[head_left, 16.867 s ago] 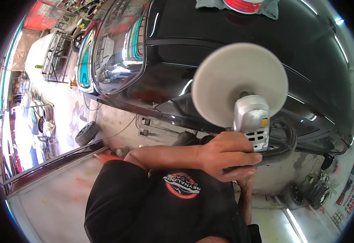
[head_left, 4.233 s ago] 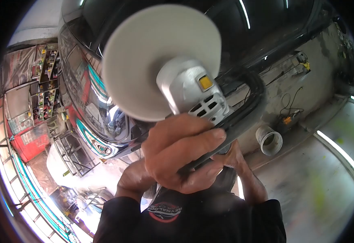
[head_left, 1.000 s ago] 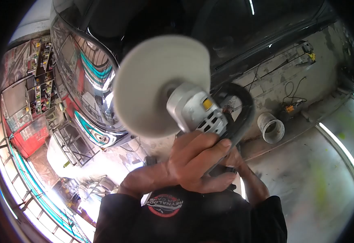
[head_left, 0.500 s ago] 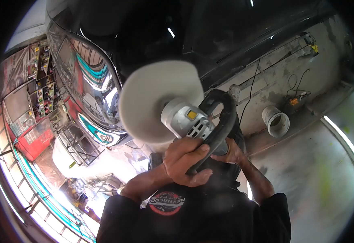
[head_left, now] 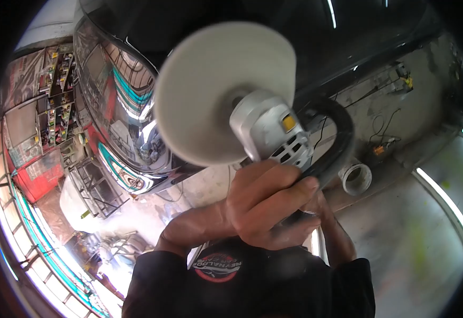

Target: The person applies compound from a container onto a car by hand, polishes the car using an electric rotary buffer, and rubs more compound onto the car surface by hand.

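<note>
A rotary polisher with a silver head, yellow label and broad white pad is held up before my chest. The pad's face is turned away from me toward the glossy black car; I cannot tell whether they touch. My left hand has its fingers wrapped round the polisher near the base of its black loop handle. Behind it, my right hand is mostly hidden, at the rear of the tool body; its grip is not visible now.
A white bucket lies on its side at the right, close to an orange-ended cord. Shelves of small items and a red panel stand at the left. A lit tube runs along the right.
The polisher and both hands have come nearer the camera and shifted right, with the pad higher in view. My right hand has become more hidden behind my left.
</note>
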`<control>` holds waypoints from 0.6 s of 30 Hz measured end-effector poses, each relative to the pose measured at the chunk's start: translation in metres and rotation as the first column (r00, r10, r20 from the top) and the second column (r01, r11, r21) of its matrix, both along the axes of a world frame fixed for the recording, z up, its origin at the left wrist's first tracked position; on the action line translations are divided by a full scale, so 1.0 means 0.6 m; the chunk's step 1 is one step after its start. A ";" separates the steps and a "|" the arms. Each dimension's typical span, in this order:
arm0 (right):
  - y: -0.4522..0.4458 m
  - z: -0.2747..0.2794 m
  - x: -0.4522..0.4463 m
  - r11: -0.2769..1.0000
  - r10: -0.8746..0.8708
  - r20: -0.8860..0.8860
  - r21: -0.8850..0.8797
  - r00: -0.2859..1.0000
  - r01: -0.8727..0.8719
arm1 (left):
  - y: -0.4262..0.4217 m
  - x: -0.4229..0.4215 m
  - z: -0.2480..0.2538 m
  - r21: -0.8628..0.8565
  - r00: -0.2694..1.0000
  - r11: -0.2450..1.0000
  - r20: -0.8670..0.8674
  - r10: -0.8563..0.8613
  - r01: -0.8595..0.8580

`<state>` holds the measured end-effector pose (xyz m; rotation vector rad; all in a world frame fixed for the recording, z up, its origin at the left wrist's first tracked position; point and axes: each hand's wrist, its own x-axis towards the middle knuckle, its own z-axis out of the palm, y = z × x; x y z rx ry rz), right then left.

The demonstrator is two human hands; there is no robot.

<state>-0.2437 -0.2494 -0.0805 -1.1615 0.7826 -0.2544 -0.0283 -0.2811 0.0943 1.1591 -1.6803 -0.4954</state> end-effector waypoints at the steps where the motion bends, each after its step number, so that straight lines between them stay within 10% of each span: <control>1: -0.015 0.005 0.000 1.000 -0.029 0.017 -0.012 0.999 0.029 | -0.018 0.000 0.011 -0.032 1.000 0.999 -0.029 0.001 -0.002; 6: -0.038 0.043 0.019 0.981 -0.192 0.003 -0.013 0.981 0.192 | -0.045 0.018 0.047 -0.015 0.999 0.999 0.019 -0.028 0.028; 18: 0.027 0.066 0.019 0.989 0.128 -0.136 -0.054 0.982 -0.137 | 0.078 0.050 0.056 0.090 0.991 0.990 0.086 0.105 -0.113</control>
